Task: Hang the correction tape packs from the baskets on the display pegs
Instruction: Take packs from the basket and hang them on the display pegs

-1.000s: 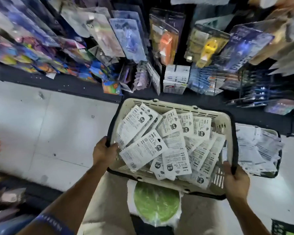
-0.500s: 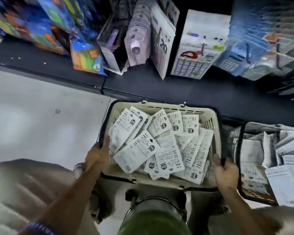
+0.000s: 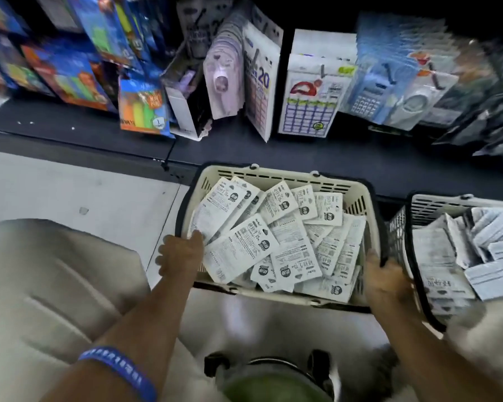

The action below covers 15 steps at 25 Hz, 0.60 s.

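Beige basket (image 3: pixel 276 174) between left hand (image 3: pixel 180 253); right hand (image 3: pixel 385 281)

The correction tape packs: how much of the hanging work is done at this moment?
Nothing looks hung yet. Both hands, left hand and right hand, grip the beige basket, full of correction tape packs. A second basket beside it is also full. All hanging remains.

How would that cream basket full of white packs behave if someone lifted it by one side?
The cream basket would probably tip, letting the loose, overlapping correction tape packs slide to the low end. The packs look thin and flat, so the load seems light. Both hands, left and right, hold opposite sides.
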### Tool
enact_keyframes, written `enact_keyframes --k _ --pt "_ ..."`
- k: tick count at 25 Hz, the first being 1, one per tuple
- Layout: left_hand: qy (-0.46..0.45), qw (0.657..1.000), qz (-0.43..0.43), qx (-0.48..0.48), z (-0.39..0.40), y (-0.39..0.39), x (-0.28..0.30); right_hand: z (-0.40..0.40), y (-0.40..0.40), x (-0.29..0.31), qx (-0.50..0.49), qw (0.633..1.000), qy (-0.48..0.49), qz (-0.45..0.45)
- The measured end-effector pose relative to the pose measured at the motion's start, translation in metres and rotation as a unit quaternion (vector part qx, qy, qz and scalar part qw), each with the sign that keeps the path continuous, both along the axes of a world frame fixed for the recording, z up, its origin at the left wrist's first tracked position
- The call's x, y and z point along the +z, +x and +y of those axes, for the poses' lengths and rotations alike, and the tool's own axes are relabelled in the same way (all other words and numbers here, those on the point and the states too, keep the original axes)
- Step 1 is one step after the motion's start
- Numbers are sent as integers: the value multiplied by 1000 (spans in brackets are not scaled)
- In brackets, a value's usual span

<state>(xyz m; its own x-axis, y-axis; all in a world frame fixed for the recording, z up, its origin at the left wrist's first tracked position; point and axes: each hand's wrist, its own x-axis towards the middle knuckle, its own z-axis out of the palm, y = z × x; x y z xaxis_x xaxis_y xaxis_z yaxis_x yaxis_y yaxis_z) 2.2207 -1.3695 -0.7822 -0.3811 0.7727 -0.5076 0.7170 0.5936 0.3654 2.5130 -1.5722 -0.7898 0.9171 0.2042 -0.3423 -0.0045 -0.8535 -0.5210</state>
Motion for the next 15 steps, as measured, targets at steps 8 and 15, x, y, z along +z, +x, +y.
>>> enact_keyframes --k 8,15 --pt "33 999 -39 -14 -32 13 41 24 -4 34 -25 999 -31 24" --pt "162 925 5 -343 -29 1 49 97 -89 48 390 907 102 -124"
